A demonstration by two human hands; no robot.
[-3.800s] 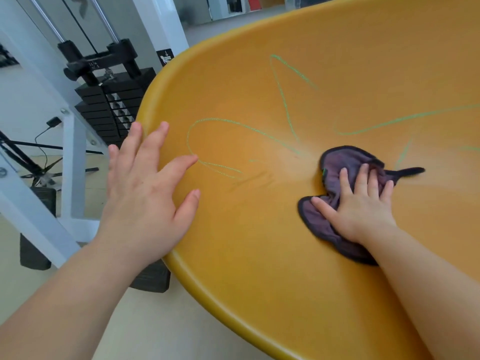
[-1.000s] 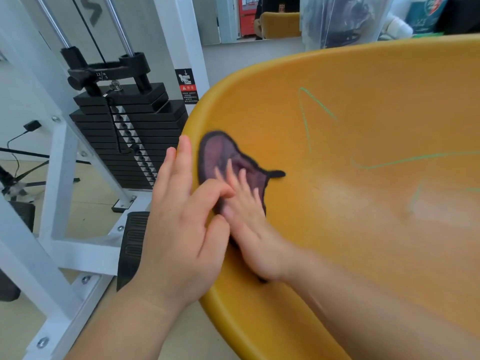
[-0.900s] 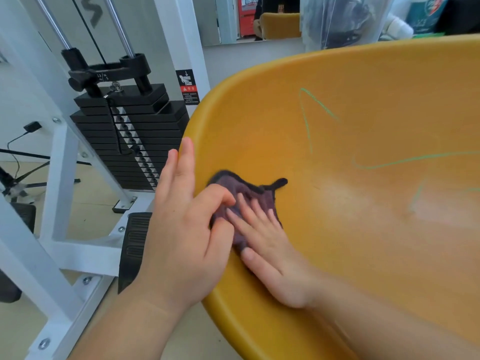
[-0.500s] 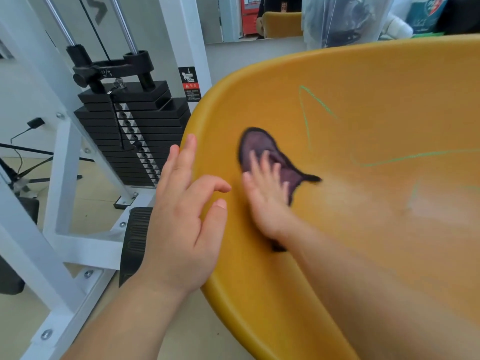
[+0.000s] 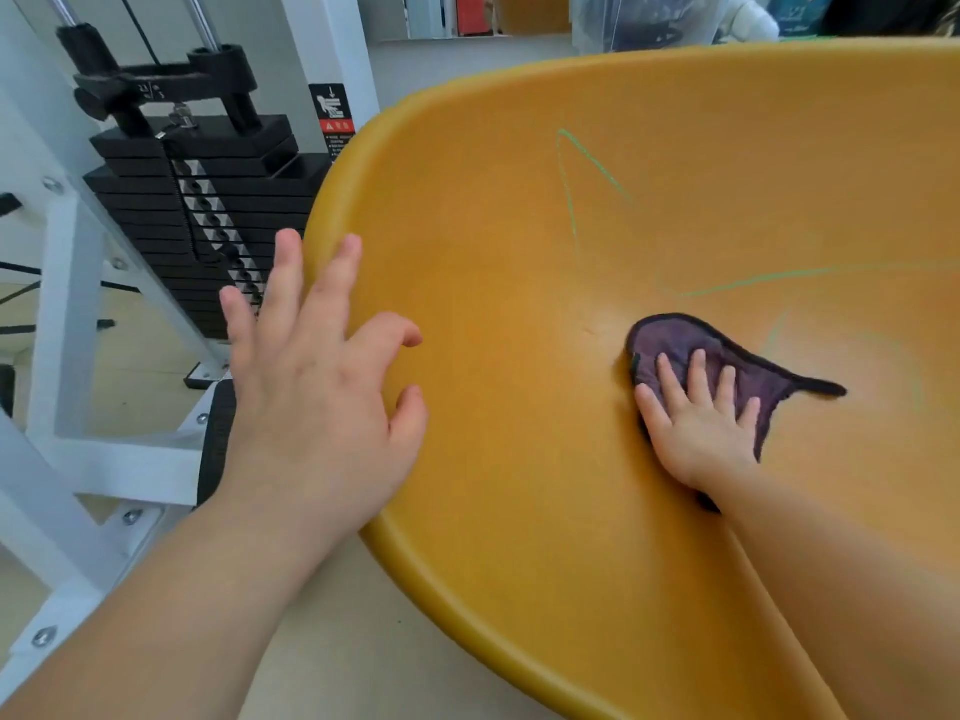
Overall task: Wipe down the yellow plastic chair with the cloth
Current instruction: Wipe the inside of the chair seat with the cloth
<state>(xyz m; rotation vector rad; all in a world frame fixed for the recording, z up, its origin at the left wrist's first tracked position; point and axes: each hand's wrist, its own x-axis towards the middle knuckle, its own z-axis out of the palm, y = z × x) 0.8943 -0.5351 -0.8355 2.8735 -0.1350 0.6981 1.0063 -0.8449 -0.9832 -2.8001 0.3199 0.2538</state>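
Observation:
The yellow plastic chair [image 5: 519, 262] fills the right of the view, its curved shell facing up. Green scribble lines [image 5: 569, 200] run across its upper middle and right. A dark purple cloth [image 5: 675, 340] lies flat in the hollow of the seat. My right hand [image 5: 696, 428] presses down on the cloth with fingers spread. My left hand [image 5: 317, 397] rests over the chair's left rim, fingers apart, holding nothing.
A white-framed weight machine [image 5: 67, 283] with a black plate stack [image 5: 208, 200] stands close to the chair's left side. Beige floor [image 5: 337, 641] shows below the chair's rim. Clear plastic bins [image 5: 644, 18] and other items sit at the back.
My right hand has swept the cloth from the chair's left edge, near my left hand, rightward into the middle of the seat. The green loop that marked the left side 3.8 s ago is gone.

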